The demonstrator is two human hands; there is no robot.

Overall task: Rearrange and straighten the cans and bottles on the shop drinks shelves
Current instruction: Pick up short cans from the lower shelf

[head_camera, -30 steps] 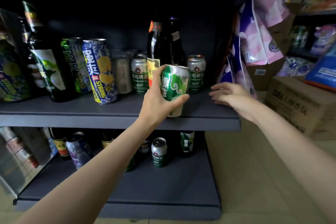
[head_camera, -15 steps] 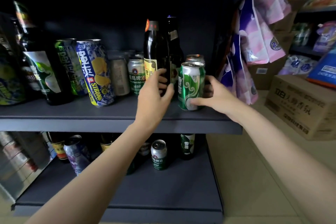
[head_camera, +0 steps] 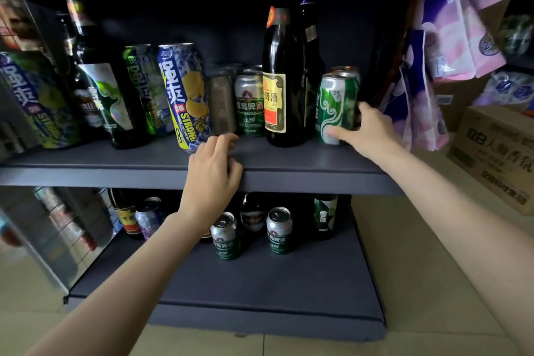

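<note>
- The right hand (head_camera: 368,136), right of centre in the frame, has its thumb and fingers wrapped round a green can (head_camera: 336,108); the can stands upright on the upper shelf (head_camera: 289,159), near its right end.
- Another can (head_camera: 345,70) stands right behind the green one, only its top showing.
- The left hand (head_camera: 212,173), in the middle of the frame, holds nothing; its fingers are loosely curled and its fingertips rest at the front edge of the upper shelf.
- Just beyond those fingertips stands a blue and yellow can (head_camera: 185,98), and to its right a green and silver can (head_camera: 250,104) with a dull can (head_camera: 222,104) between them.
- Two dark bottles (head_camera: 286,81) stand between that group and the green can.
- At upper left, a tall green bottle (head_camera: 101,89) and more tall cans (head_camera: 37,101) lean at mixed angles in this wide view; whether they truly tilt I cannot tell.
- On the lower shelf (head_camera: 260,292), several cans (head_camera: 278,230) and bottles (head_camera: 325,215) sit scattered towards the back.
- My judgement: the green can looks placed, with only its facing left to set. The lower shelf looks untidied, so most of the work seems left.
</note>
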